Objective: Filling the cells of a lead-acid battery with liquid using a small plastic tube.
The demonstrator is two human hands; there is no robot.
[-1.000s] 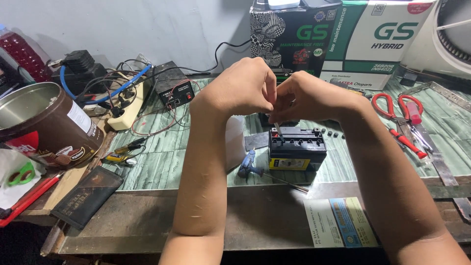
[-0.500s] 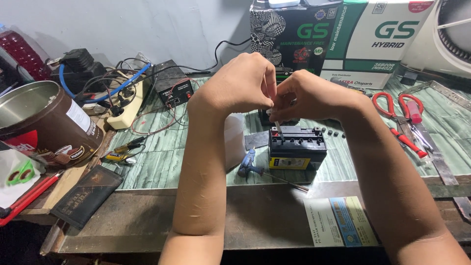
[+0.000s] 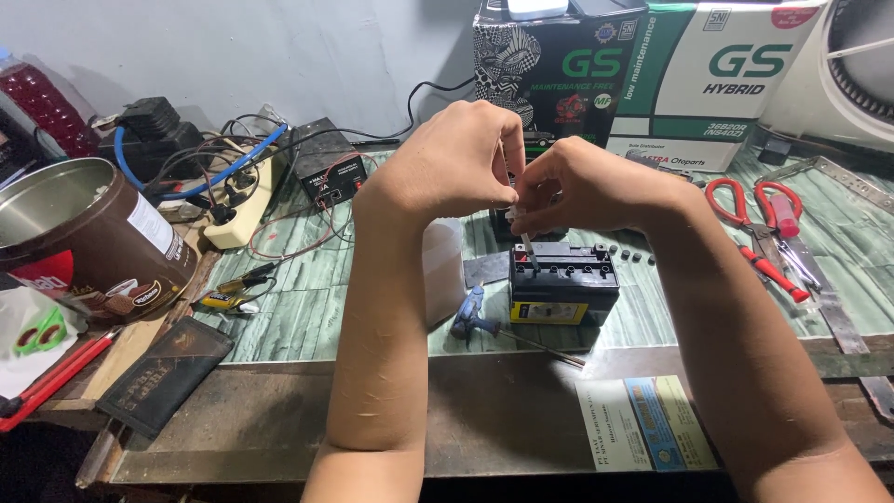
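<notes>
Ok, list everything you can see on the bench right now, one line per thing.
battery: one, black with yellow label, bench centre, below the hands
thin tube: one, pale, running from the fingertips down to the battery top
small caps: several, black, right of the battery
screwdriver: one, blue handle, left of the battery
scissors: one, red handles, right side
boxes: two, green, black and white, at the back
tin: one, brown, open, left
power strip: one, cream, back left
leaflet: one, front edge
left hand: above the battery, pinching
right hand: fingertips meeting the left

Matt black plastic battery (image 3: 562, 282); shiny metal tin (image 3: 79, 237) (paper label).
</notes>
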